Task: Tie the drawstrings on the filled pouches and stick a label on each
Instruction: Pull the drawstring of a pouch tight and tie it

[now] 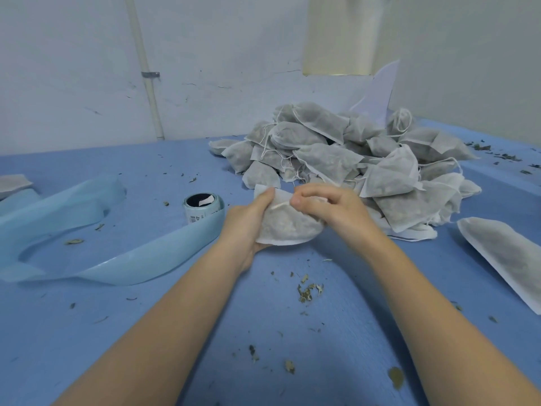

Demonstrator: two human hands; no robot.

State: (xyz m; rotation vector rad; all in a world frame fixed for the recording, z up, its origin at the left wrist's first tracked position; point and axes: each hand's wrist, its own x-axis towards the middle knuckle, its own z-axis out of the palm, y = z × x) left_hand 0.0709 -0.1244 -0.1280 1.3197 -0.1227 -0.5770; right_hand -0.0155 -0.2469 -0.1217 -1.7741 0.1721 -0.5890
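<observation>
A: What have you got in your hands?

B: Your left hand (248, 221) grips one filled pouch (288, 227) from below and along its left edge, thumb pressed on the top corner. It sits just in front of the pile, above the blue table (175, 332).

A: And the other hand?

B: Your right hand (328, 206) is curled over the pouch's upper edge, fingertips pinching what looks like the drawstring (279, 204), a thin pale line running between your two thumbs. The picture is blurred there, so I cannot tell if a knot exists.

A: What is inside the pouch?

B: Greenish-grey dried herb shows through the white fabric and bulges it out.

A: And the rest of them?

B: The heap of pouches (351, 159) lies right behind your hands, all stuffed with the same dark material, loose strings trailing among them. One more flat pouch (506, 256) lies apart at your right.

A: Labels?

B: The label roll (202, 208) stands just left of your left hand, its pale blue backing strip (117, 259) unwinding across the table. Dry leaf crumbs (308, 290) lie scattered near your forearms.
</observation>
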